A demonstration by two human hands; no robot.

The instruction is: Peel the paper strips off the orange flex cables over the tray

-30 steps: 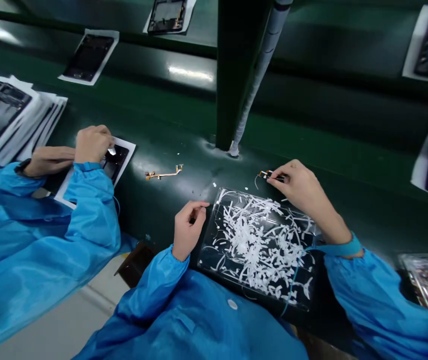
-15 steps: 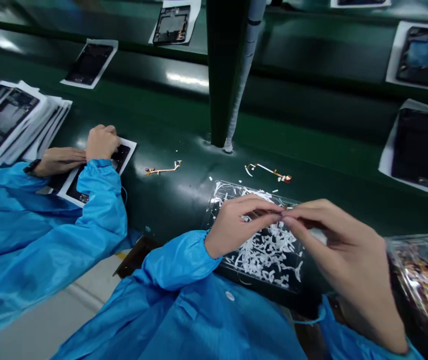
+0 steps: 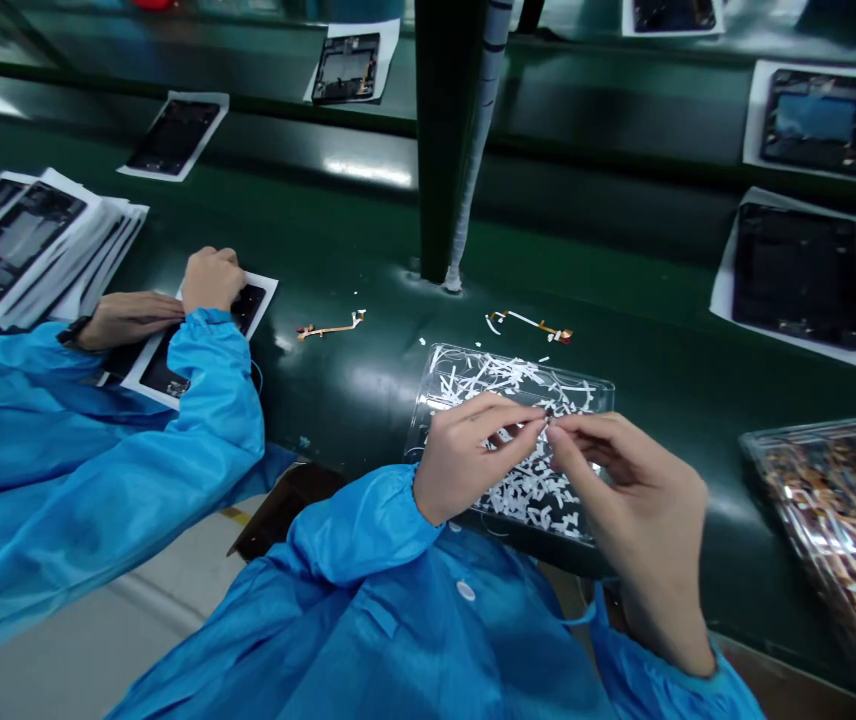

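Note:
My left hand point(image 3: 465, 455) and my right hand point(image 3: 634, 490) meet fingertip to fingertip, both pinched closed. Between them is a tiny dark and copper-coloured part point(image 3: 549, 414), which looks like the end of a flex cable; the fingers hide most of it. Below both hands lies a clear plastic tray point(image 3: 419, 420) scattered with white paper-like strips point(image 3: 533, 500). Beyond the tray, one flex cable point(image 3: 529, 322) rests on the green bench. Another flex cable point(image 3: 332, 328) lies farther left.
A clear tray of many flex cables point(image 3: 848, 500) stands at right. At left, a co-worker's hands point(image 3: 210, 280) work over a tablet-like panel point(image 3: 248, 305), near stacked panels point(image 3: 23, 240). A post point(image 3: 439, 150) rises from the bench. More panels point(image 3: 795, 270) lie on paper sheets.
The camera view has shifted slightly, bringing more of the right-hand tray into sight. My hands stay pinched together over the strips, and my right wrist sits farther left in the picture.

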